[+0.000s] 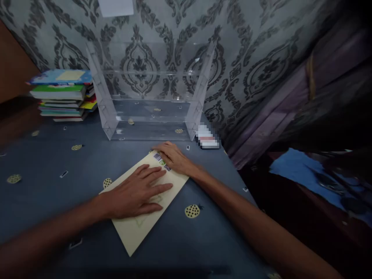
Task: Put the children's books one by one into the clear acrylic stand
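Note:
A thin cream-yellow book lies flat and slanted on the blue patterned tablecloth. My left hand rests flat on the middle of its cover, fingers stretched out and spread. My right hand lies on the book's far corner, fingers extended over the small printed marks there. Neither hand grips anything.
A clear acrylic shelf stands against the patterned wall just beyond the book. A stack of colourful books sits at the back left. A small blurred card or pack lies by the shelf's right foot. Dark curtain and clutter fill the right side.

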{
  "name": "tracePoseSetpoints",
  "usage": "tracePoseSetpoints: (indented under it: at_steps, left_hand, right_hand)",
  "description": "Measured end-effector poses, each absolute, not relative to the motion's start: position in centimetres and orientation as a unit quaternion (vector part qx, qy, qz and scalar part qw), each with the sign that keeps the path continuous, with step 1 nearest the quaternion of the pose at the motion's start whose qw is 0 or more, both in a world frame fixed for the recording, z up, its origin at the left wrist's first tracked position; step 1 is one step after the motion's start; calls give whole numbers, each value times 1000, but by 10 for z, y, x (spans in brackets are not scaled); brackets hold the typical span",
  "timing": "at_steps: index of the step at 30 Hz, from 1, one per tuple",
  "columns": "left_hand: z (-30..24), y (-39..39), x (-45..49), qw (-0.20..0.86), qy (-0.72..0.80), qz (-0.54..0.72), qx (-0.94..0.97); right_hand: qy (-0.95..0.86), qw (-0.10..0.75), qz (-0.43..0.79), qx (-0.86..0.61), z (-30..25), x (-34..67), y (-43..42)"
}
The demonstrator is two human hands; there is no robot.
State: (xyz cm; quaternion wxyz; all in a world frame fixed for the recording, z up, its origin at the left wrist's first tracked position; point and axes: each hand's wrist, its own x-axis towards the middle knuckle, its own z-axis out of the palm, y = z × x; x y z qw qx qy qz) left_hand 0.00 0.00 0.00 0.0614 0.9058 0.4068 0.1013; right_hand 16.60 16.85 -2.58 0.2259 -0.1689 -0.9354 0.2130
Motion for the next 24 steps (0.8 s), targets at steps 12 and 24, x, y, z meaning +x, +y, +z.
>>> tracePoseSetpoints:
  at_steps: [12, 24]
  left_hand:
    - [26, 3, -13, 107, 396, 9, 912]
    - [7, 40, 5, 81, 438, 81, 892]
  right_hand:
    - [-877, 244, 157, -383, -25, 176, 135]
    - [-843, 338, 251, -335, -33, 217, 140]
